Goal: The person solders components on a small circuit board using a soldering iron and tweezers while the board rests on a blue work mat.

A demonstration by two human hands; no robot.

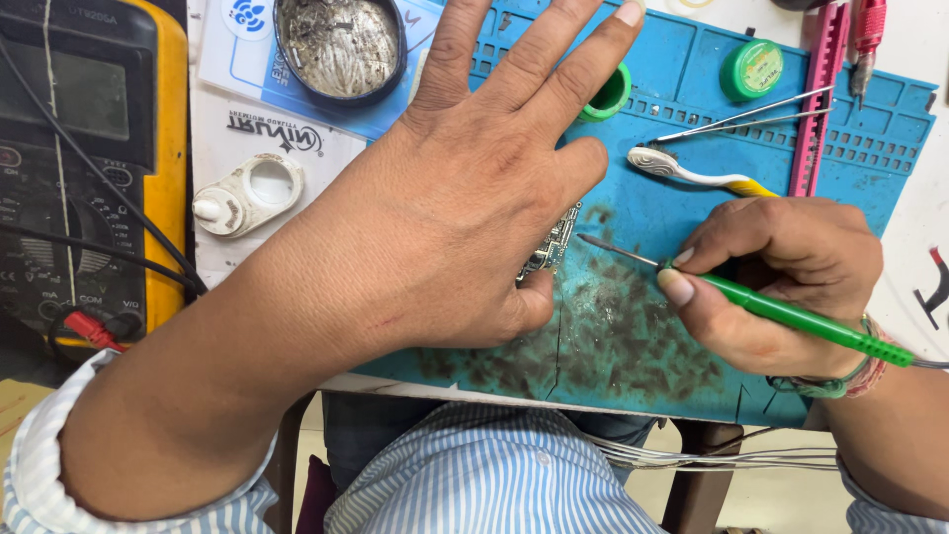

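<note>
Green plastic marks the slim soldering tool (791,314) that my right hand (781,282) pinches like a pen, which keeps its metal tip steady. Its long axis runs from lower right to upper left, tip aimed at the small silvery circuit board (550,247). That board lies under the thumb side of my left hand (465,198), which is spread flat with fingers open, grasping nothing, pressing it onto the stained blue silicone work mat (643,326) on the bench.
</note>
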